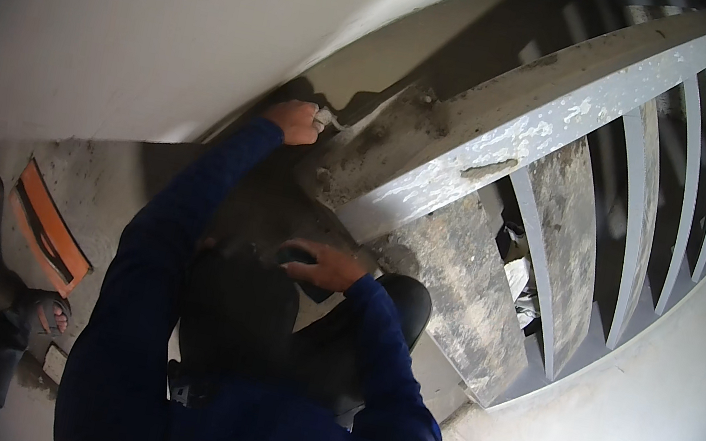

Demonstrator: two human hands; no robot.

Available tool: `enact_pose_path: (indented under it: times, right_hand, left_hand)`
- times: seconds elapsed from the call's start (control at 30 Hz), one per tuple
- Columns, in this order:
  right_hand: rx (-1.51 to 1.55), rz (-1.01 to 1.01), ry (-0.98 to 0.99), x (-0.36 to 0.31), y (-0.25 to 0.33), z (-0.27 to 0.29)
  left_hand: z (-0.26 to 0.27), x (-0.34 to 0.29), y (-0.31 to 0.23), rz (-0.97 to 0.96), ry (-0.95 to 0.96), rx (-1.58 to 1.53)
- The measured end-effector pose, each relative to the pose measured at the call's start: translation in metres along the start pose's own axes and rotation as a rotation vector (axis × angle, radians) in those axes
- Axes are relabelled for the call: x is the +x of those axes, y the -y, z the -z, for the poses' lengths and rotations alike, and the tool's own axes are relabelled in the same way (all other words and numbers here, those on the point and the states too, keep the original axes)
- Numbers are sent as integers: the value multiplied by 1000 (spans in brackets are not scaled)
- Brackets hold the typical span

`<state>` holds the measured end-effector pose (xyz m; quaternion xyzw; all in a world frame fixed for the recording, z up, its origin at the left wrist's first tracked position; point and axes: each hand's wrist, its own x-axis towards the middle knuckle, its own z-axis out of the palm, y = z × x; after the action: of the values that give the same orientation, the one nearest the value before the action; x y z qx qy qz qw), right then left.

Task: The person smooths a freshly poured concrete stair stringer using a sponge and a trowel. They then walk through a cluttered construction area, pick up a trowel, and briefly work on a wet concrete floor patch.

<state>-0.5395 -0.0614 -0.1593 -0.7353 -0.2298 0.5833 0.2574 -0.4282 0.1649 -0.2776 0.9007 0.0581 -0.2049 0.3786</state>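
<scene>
My left hand (295,122) reaches far forward, closed around a small whitish piece (324,118) whose kind I cannot make out. It is beside the pale wall, near the end of a dusty ledge (387,137) behind the grey railing. Nearer to me, my right hand (328,268) is closed on a dark object (299,256) in front of my dark trousers. Shadow hides the shape of that object. The fingers of both hands are partly hidden.
A paint-spotted grey railing (477,162) with upright bars runs to the right. Stained boards (464,287) stand against the bars. An orange tool or pouch (49,228) lies on the left floor, beside another person's sandalled foot (51,316). A white wall (153,15) rises at upper left.
</scene>
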Motion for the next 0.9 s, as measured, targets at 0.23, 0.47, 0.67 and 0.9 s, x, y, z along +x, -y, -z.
enact_pose_path:
  times: [0.23,0.47,0.67,0.9]
  right_hand:
    - [78,72,-15,2,-9,3]
    - [118,41,10,3,-15,1]
    - [182,121,20,5,-12,0]
    - [196,58,38,2,0,7]
  left_hand:
    - [13,62,-39,-17,-6,36]
    - [38,101,-81,50,85,43]
    - [40,107,-84,58,96,61]
    - [12,51,-28,-60,7,94]
